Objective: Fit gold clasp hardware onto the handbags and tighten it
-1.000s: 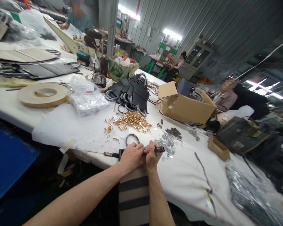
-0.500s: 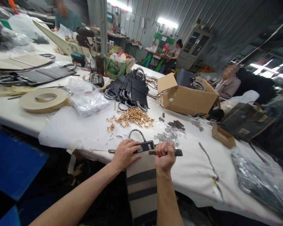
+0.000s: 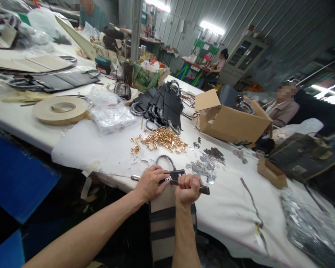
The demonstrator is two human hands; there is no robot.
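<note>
A black panel (image 3: 179, 172) with a braided handle (image 3: 165, 158) lies at the table's front edge, its beige and black striped part (image 3: 162, 224) hanging down below. My left hand (image 3: 151, 182) rests on the panel's left side, fingers spread, beside a small metal plate (image 3: 168, 179). Wrapped round a dark bar-like tool (image 3: 204, 190), my right hand (image 3: 188, 188) is closed over the panel's right side. Left of my left hand, a slim metal-ended tool (image 3: 135, 178) lies on the edge. Gold fittings (image 3: 166, 139) and silver plates (image 3: 203, 166) are piled behind.
Black bag pieces (image 3: 162, 106) are stacked behind the gold fittings. A cardboard box (image 3: 234, 121) stands to their right, and a tape roll (image 3: 61, 110) lies at left. A small open box (image 3: 271, 173) and plastic-wrapped items (image 3: 309, 223) are at right. A person (image 3: 284, 104) sits behind.
My right hand and the tool have moved left and slightly down, closer to my left hand, and the tool now tilts down to the right. The whole view has shifted a little.
</note>
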